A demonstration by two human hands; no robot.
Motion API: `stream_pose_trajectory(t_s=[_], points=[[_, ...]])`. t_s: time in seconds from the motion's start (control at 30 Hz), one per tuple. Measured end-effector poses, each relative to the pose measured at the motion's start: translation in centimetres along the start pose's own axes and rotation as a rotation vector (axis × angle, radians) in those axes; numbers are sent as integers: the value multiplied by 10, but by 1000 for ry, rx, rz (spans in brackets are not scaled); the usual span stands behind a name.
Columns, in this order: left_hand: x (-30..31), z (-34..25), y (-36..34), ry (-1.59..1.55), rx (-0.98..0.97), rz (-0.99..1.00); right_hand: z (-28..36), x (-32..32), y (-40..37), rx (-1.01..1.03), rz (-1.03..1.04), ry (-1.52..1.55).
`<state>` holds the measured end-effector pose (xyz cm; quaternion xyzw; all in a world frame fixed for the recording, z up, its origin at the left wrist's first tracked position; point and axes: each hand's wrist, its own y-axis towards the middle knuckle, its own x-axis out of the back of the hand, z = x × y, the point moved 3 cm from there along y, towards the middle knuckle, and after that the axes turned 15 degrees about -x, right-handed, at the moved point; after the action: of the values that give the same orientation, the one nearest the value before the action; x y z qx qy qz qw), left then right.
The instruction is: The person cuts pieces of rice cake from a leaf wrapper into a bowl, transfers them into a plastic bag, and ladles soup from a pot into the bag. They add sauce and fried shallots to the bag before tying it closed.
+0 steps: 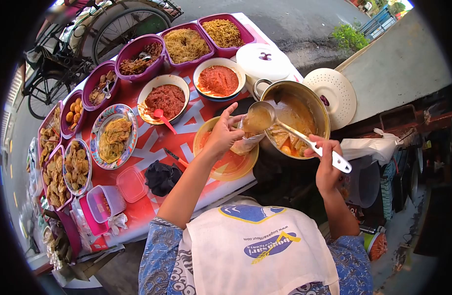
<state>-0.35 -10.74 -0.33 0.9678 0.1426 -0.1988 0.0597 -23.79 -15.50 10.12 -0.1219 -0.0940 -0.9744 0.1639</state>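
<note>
My right hand point(326, 160) is wrapped round the white handle of a metal ladle point(295, 132). The ladle's bowl, full of brownish broth, tilts at the mouth of a clear plastic bag point(246, 145). My left hand point(225, 132) grips the bag's upper edge, fingers partly spread. The bag hangs over a yellow basin point(205, 142) with reddish sauce residue. Just to the right stands a steel pot point(326, 110) of soup with pieces of food in it, its near side below the ladle handle.
Bowls of red sambal point(163, 100) and red sauce point(218, 81) stand beyond my left hand. Purple tubs of noodles point(186, 45) and a plate of fritters point(114, 140) line the table. White lids point(334, 93) lie near the pot. A knife point(177, 157) rests beside a black cloth point(162, 178).
</note>
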Motion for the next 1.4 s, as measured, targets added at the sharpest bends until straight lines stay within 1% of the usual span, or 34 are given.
stream_pose_trajectory(t_s=[0.03,0.1,0.13,0.17,0.23,0.3,0.37,0.4,0.43,0.5,0.57,0.63,0.77,0.87,0.9,0.97,1.17,1.33,1.4], points=[[0,0,0,0,-1,0,5,-3,-6,72,47,-22],[2,2,0,34,1,8,9,-3,-13,393,125,-287],[1,1,0,36,1,8,14,-5,-16,530,148,-356],[0,1,-1,14,4,1,14,-5,-17,530,146,-355],[0,2,-1,-5,7,-5,15,-5,-24,659,264,-366],[0,4,0,-6,-16,-8,6,2,-22,653,228,-348],[-1,2,-1,-8,-18,-4,-12,16,-11,447,-58,-428],[-2,1,-1,-12,-19,-4,-24,21,-6,311,-131,-392],[-3,2,-1,-12,-18,6,-32,24,-3,309,-140,-395],[-3,2,-1,-3,-30,-1,-53,32,5,129,-192,-368],[-5,1,-1,10,-22,1,-67,34,8,114,-210,-360],[-5,-1,-1,25,-15,-1,-81,37,11,-7,-190,-302],[-8,-6,-2,32,-3,-2,-89,43,19,-62,-242,-194],[-9,-8,-3,32,3,-7,-97,52,28,-234,-289,84],[-9,-8,-3,25,3,-11,-95,55,30,-233,-289,85],[-7,-6,-2,20,2,-11,-96,62,33,-340,-324,257],[-3,-1,-1,-1,2,-15,-59,61,30,-393,-288,354],[0,3,1,2,-6,-4,-25,39,25,-385,-180,438],[0,3,0,-8,-11,-1,-21,28,21,-392,-155,448]])
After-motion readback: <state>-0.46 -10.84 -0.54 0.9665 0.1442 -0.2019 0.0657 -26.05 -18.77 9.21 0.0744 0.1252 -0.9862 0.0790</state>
